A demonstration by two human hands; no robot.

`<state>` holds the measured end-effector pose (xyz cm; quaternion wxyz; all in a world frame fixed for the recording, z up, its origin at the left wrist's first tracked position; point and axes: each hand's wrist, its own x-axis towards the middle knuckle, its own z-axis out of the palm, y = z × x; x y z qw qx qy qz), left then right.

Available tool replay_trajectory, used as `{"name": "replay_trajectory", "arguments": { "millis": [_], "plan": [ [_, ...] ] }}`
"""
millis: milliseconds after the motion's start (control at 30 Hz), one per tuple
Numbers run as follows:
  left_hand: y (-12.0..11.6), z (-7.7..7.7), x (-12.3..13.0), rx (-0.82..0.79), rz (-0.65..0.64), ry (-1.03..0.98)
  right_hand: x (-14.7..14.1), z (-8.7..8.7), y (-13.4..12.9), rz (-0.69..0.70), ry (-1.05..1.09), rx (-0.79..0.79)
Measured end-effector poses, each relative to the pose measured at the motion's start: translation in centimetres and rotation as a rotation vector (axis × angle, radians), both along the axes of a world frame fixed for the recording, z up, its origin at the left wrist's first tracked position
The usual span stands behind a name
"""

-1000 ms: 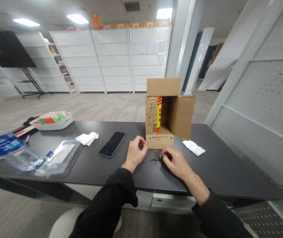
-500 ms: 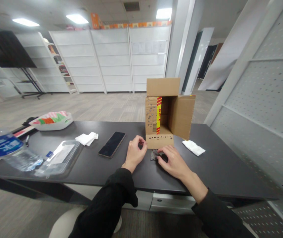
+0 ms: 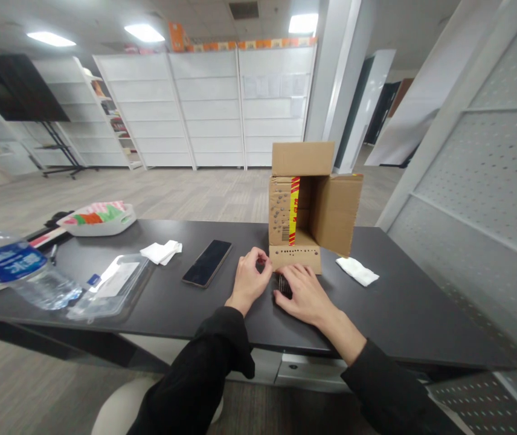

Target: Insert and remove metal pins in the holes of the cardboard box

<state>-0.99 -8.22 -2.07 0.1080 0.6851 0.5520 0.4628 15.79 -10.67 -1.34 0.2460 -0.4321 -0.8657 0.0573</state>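
A row of thin dark metal screws or nails (image 3: 283, 286) lies on the table in front of the cardboard box (image 3: 281, 208). My right hand (image 3: 304, 293) spans them, fingers at the far ends and thumb at the near ends, covering part of the row. Just left of it, my left hand (image 3: 250, 278) is pinched, thumb and index fingertips together; whatever is between them is too small to make out. The box stands on the table with its opening towards me and flaps spread. Its lower flap (image 3: 297, 258) has a row of small holes and dark dots.
On the dark table (image 3: 222, 314) lie a phone (image 3: 207, 263), folded tissues (image 3: 162, 252), a clear plastic case (image 3: 116, 287) and a water bottle (image 3: 23, 266). A white basket (image 3: 99, 225) stands at the back left. Another tissue (image 3: 357, 271) lies right of the box.
My right hand has moved left, over the metal pieces, covering more of them. My left hand stays pinched in nearly the same place. The view has shifted slightly.
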Motion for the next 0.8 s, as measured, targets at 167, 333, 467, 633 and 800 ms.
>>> {"name": "replay_trajectory", "arguments": {
  "millis": [167,333,467,633,800],
  "plan": [
    [-0.05,0.09,0.01,-0.005,0.002,0.005,0.21,-0.64,-0.01,-0.003,0.019,0.011],
    [-0.04,0.09,0.12,-0.001,0.002,0.0,0.21,-0.58,-0.14,-0.013,-0.006,0.007],
    [-0.09,0.16,0.21,0.01,0.002,-0.005,0.14,-0.46,-0.17,-0.02,-0.026,0.006],
    [-0.02,0.08,0.16,0.022,0.002,-0.006,0.1,-0.47,-0.1,-0.021,-0.037,-0.001],
    [0.07,-0.05,0.11,0.026,0.002,-0.001,0.07,-0.59,-0.07,-0.016,-0.031,0.007]
  ]
}}
